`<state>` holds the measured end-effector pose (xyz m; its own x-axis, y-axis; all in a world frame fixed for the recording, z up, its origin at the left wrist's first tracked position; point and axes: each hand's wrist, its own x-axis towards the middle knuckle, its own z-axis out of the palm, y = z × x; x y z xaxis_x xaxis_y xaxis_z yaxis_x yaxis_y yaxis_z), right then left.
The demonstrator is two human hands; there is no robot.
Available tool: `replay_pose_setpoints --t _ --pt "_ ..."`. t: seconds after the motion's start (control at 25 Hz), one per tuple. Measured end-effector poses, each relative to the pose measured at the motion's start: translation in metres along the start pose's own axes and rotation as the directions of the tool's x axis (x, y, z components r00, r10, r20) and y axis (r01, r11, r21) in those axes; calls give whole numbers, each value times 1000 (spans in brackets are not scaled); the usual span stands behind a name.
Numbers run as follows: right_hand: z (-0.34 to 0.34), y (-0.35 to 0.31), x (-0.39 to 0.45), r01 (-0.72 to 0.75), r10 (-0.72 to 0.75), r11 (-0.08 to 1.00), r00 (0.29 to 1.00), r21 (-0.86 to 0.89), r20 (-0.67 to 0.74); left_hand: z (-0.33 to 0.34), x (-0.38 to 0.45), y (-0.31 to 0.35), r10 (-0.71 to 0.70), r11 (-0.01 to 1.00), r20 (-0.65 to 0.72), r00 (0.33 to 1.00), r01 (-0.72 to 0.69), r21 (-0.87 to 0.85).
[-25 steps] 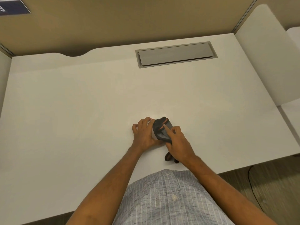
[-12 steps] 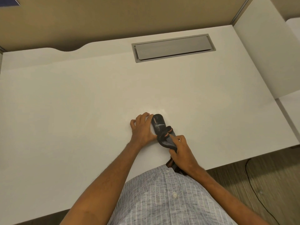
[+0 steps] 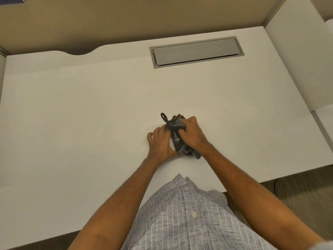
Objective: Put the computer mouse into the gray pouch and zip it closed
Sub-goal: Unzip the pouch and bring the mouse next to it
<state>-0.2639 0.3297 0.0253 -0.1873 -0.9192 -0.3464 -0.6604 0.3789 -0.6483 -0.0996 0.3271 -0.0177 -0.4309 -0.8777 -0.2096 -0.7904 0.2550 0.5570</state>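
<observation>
Gray pouch [image 3: 177, 139] lies gripped between left hand [image 3: 160, 144] and right hand [image 3: 192, 134].

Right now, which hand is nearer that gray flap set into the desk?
Right. The right hand grips the far end of the gray pouch, closer to the cable flap; the left hand sits nearer the person.

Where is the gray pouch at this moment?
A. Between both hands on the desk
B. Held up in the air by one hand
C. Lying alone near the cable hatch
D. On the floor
A: the pouch sits on the white desk, left hand and right hand both on it.
</observation>
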Motion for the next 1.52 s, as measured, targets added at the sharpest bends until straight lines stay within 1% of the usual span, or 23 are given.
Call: replay_pose_setpoints --t 0.08,0.2,0.4,0.52,0.6,0.72,0.92,1.04,1.12,1.24,1.32,1.4,1.52 --pt "0 0 4 19 -19 1000 1000 -20 12 -1 -1 0 0 1000 1 1000 0 -12" --pt "4 8 -13 51 -51 998 999 -28 9 -2 -1 0 4 1000 -7 1000 -3 22" --pt "15 35 -66 103 -103 989 995 102 -6 0 -3 -3 8 1000 -13 1000 -8 20" --pt "21 49 -93 135 -135 983 991 123 -8 -1 -2 -4 6 999 26 1000 -8 48" --pt "24 55 -105 125 -127 983 992 137 2 -1 0 -3 1 997 38 999 -3 74" --pt "27 62 -118 65 -73 981 997 183 37 0 0 -3 9 995 21 1000 -11 95" --pt "19 60 -123 -35 12 979 993 200 114 0 -1 -4 5 996 26 1000 -7 91" --pt "6 54 -116 -84 49 977 983 194 176 -1 0 -4 -8 994 46 999 3 106" --pt "-5 51 -109 -161 104 959 966 233 237 -2 1 -4 -14 994 62 998 7 111" --pt "-26 50 -101 -377 254 867 898 326 360 -4 -1 -2 -14 995 70 997 7 98" --pt "-41 53 -100 -462 307 796 865 390 397 -6 -2 -1 -15 994 72 997 7 107" --pt "-54 57 -104 -494 325 730 859 472 397 -7 -3 0 -27 993 82 996 17 120" --pt "-66 62 -112 -482 348 654 876 584 334 -7 -3 -1 -33 992 110 993 19 128"
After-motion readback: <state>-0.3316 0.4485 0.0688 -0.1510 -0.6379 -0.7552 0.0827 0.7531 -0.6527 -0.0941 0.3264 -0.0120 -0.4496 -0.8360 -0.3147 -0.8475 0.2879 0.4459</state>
